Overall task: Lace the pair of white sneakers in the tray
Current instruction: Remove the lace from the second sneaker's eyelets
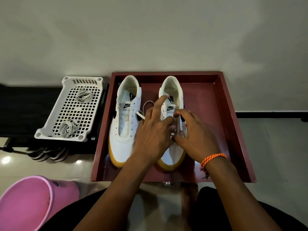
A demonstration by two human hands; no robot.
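Two white sneakers with gum soles stand side by side in a dark red tray (233,130), heels away from me. The left sneaker (123,127) has bare eyelets. Both hands work over the front of the right sneaker (173,90). My left hand (153,134) pinches a white lace (147,105) at the eyelets; its loose end loops out between the shoes. My right hand (195,135), with an orange thread band on the wrist, has curled fingers at the same spot on the lace. The eyelets under the hands are hidden.
A white perforated basket (55,125) left of the tray holds two coiled laces (84,96) (66,128). It rests on a black stand with sandals (48,153) beneath. A pink tub (30,202) sits at the lower left. A pale wall lies behind.
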